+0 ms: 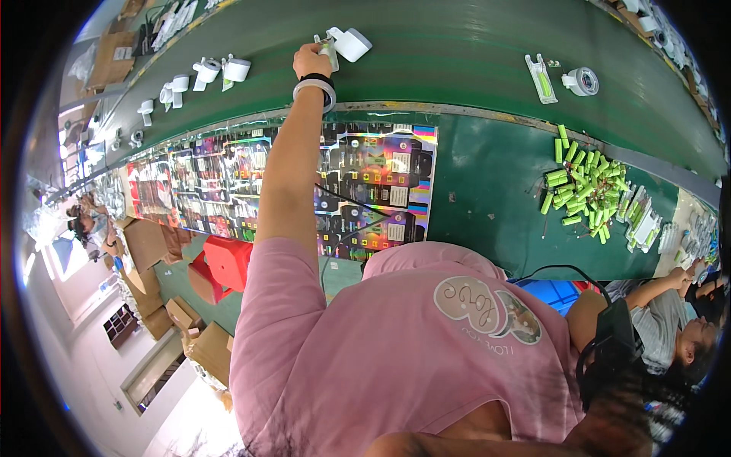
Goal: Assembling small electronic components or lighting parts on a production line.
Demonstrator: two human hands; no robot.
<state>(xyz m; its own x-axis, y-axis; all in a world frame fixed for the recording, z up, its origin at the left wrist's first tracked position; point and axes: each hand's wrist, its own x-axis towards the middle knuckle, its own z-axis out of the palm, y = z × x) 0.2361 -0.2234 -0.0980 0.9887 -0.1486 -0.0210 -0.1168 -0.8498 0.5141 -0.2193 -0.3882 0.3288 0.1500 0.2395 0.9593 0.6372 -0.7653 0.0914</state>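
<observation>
My left hand [311, 61] reaches far out over the green conveyor belt [442, 46]. Its fingers are closed on a small whitish plastic handle shell [328, 52], partly covered by the hand. A white round head [351, 46] sits right against that shell. On my left wrist are a black band and a pale ring. My right hand is out of view. Farther right on the belt lies an open handle shell [541, 79] with a green battery cell in it, beside a white ring-shaped head [581, 81].
Several similar white assemblies [205, 72] lie along the belt's left. Printed shiny sheets [381, 183] cover the bench's left part. A heap of green battery cells [586, 186] lies at right, beside clear plastic parts [642, 221]. A red stool [228, 263] and a co-worker [666, 327] are nearby.
</observation>
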